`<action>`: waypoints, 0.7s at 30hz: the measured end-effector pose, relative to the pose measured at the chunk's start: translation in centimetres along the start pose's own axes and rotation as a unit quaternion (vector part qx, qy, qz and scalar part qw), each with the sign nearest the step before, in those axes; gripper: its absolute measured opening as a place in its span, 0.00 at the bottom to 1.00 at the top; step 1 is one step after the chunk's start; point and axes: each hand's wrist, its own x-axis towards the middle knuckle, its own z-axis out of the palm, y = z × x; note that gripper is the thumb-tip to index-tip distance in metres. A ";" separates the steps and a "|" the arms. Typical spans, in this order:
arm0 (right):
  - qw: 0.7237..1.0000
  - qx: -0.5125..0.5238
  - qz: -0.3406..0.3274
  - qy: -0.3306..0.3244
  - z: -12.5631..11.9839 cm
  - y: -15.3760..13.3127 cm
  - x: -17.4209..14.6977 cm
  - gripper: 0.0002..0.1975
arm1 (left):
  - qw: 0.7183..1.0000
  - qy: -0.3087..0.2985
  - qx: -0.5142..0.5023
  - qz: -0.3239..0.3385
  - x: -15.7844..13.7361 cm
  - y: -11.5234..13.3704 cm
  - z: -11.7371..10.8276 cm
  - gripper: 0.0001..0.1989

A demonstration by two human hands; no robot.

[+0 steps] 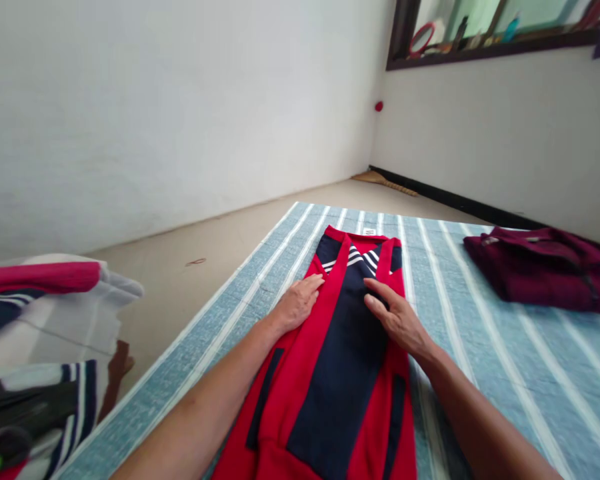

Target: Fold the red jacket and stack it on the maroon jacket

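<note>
Touching jacket (350, 353), left grip (299, 305), right grip (396, 319)

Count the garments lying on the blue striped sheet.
2: a red and navy garment under the left hand and right hand, and a folded maroon garment at the right. Others could be hidden in the folds.

from where i sit, i see a pale wall (180, 120) on the left meeting a second white wall (480, 127) in a corner, with dark skirting (440, 199) along the latter's foot. at upper right is a dark-framed window (483, 17) (a red-rimmed mirror (422, 39) stands by it). the beige floor (220, 240) looks softly lit.
</note>
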 end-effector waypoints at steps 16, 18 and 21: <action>0.976 -0.092 -0.120 0.155 -0.8 0.0 -4.9 0.11 | 0.961 0.017 -0.078 -0.264 -9.7 2.1 -4.1 0.22; 0.959 -0.169 -0.178 0.141 0.4 0.0 -6.5 0.12 | 0.964 0.011 -0.047 -0.260 -9.7 2.2 -3.8 0.21; 0.934 -0.274 -0.213 0.088 1.7 0.5 -8.0 0.15 | 0.968 0.003 -0.005 -0.251 -9.7 2.5 -3.5 0.19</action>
